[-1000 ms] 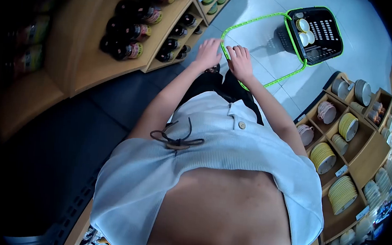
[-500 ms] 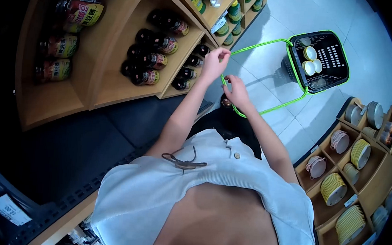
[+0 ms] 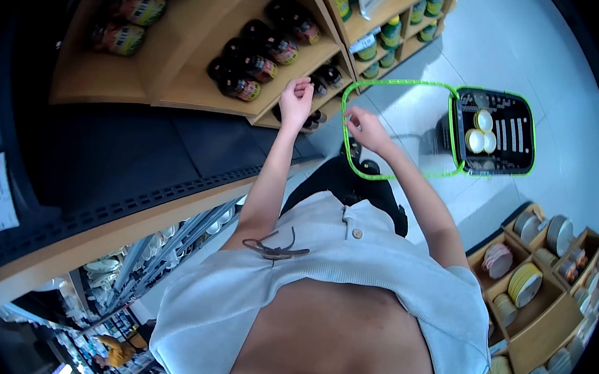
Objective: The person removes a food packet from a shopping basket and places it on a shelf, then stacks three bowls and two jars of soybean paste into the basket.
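A black shopping basket (image 3: 510, 168) with a green rim stands on the floor to the right, its long green pull handle (image 3: 413, 82) reaching toward me. My right hand (image 3: 367, 130) has its fingers bent around the near end of this handle. Inside the basket are three small round white pieces with yellow sides (image 3: 484, 121), grouped together. My left hand (image 3: 296, 104) is off the handle, its fingers loosely curled with nothing seen in them. It hovers in front of the shelf, near dark-lidded jars (image 3: 240, 87).
A wooden shelf (image 3: 201, 98) with several jars runs along the upper left, above a black ledge (image 3: 140, 153). Green-labelled bottles (image 3: 390, 32) fill the shelf beyond. Wooden cubbies (image 3: 543, 305) with stacked dishes stand at lower right. A person (image 3: 116, 350) appears far off at lower left.
My left hand has come off the handle and moved left toward the jars. My right hand stays by the handle's near end. The view has shifted, so the basket sits lower in it.
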Demonstrator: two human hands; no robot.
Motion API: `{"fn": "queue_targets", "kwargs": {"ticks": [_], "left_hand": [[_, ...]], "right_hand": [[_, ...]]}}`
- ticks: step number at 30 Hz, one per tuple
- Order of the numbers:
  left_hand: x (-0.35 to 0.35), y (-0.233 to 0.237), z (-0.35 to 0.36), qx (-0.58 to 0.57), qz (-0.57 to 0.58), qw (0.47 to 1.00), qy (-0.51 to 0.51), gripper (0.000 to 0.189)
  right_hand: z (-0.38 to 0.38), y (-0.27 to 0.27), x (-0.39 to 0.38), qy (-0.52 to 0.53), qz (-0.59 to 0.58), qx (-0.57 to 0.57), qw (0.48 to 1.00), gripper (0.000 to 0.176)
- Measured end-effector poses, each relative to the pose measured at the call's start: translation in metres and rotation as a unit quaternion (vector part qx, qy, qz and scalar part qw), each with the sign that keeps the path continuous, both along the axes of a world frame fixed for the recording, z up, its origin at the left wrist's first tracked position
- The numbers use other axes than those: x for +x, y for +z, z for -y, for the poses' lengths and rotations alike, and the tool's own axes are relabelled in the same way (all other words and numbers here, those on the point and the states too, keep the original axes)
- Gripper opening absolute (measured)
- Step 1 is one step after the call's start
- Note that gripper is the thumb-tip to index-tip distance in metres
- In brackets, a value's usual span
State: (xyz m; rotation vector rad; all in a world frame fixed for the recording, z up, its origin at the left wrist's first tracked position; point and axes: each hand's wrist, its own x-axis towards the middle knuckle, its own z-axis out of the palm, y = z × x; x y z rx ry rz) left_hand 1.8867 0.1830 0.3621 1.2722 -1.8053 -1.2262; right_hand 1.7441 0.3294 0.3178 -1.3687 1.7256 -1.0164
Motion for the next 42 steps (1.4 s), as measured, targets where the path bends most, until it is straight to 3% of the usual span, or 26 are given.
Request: {"fn": "queue_targets", "kwargs": {"ticks": [4, 7, 10, 12, 13, 15, 17, 19, 20, 22, 25, 28, 32, 35, 36, 39, 42], "left_hand": [[0.014, 0.038, 0.015, -0.038, -0.065, 0.996, 0.038, 0.015], [0.015, 0.092, 0.023, -0.096, -0.167, 0.98, 0.052, 0.011], [0.009, 0.163, 0.018, -0.273, -0.212, 0.931, 0.119, 0.01], [0.01, 0.19, 0.031, -0.383, -0.221, 0.883, 0.156, 0.01], [0.007, 0.206, 0.035, -0.386, -0.238, 0.876, 0.164, 0.013], [-0.001, 0.227, 0.055, -0.411, -0.216, 0.868, 0.175, 0.022], [-0.016, 0.243, 0.079, -0.346, -0.248, 0.889, 0.167, 0.037], [-0.025, 0.24, 0.112, -0.31, -0.279, 0.903, 0.104, 0.063], [-0.03, 0.242, 0.119, -0.297, -0.273, 0.911, 0.085, 0.067], [-0.036, 0.241, 0.138, -0.285, -0.246, 0.923, 0.083, 0.081], [-0.038, 0.236, 0.151, -0.316, -0.15, 0.927, 0.134, 0.087], [-0.039, 0.237, 0.157, -0.274, -0.137, 0.941, 0.145, 0.091], [-0.042, 0.24, 0.142, -0.327, -0.135, 0.921, 0.164, 0.091], [-0.041, 0.244, 0.142, -0.317, -0.213, 0.92, 0.087, 0.089], [-0.04, 0.252, 0.131, -0.252, -0.264, 0.929, 0.051, 0.085], [-0.039, 0.258, 0.115, -0.223, -0.301, 0.927, 0.018, 0.079], [-0.038, 0.248, 0.108, -0.315, -0.269, 0.91, 0.019, 0.074]], "right_hand": [[0.04, 0.047, 0.001, 0.072, 0.064, -0.043, 0.994, 0.02], [0.077, 0.102, 0.005, 0.05, 0.075, -0.172, 0.981, 0.015], [0.114, 0.176, 0.004, 0.002, 0.043, -0.323, 0.945, 0.016], [0.14, 0.219, 0.0, -0.013, 0.013, -0.402, 0.916, 0.022], [0.159, 0.232, -0.002, -0.039, -0.029, -0.441, 0.896, 0.025], [0.183, 0.266, 0.003, -0.063, 0.009, -0.459, 0.886, 0.04], [0.223, 0.276, 0.005, -0.076, -0.024, -0.499, 0.863, 0.057], [0.262, 0.273, 0.007, -0.096, -0.04, -0.492, 0.864, 0.07], [0.274, 0.27, 0.008, -0.08, 0.0, -0.46, 0.884, 0.076], [0.276, 0.275, 0.008, -0.062, 0.006, -0.38, 0.923, 0.074], [0.28, 0.276, 0.006, -0.078, -0.073, -0.348, 0.931, 0.072], [0.281, 0.272, 0.002, -0.079, -0.086, -0.377, 0.919, 0.069], [0.278, 0.269, -0.002, -0.039, -0.021, -0.438, 0.898, 0.068], [0.254, 0.28, -0.001, 0.055, 0.088, -0.384, 0.918, 0.072], [0.248, 0.285, -0.001, 0.067, 0.082, -0.367, 0.924, 0.075], [0.252, 0.277, 0.001, 0.065, 0.046, -0.462, 0.883, 0.077], [0.238, 0.269, 0.003, 0.082, 0.097, -0.486, 0.865, 0.078]]}}
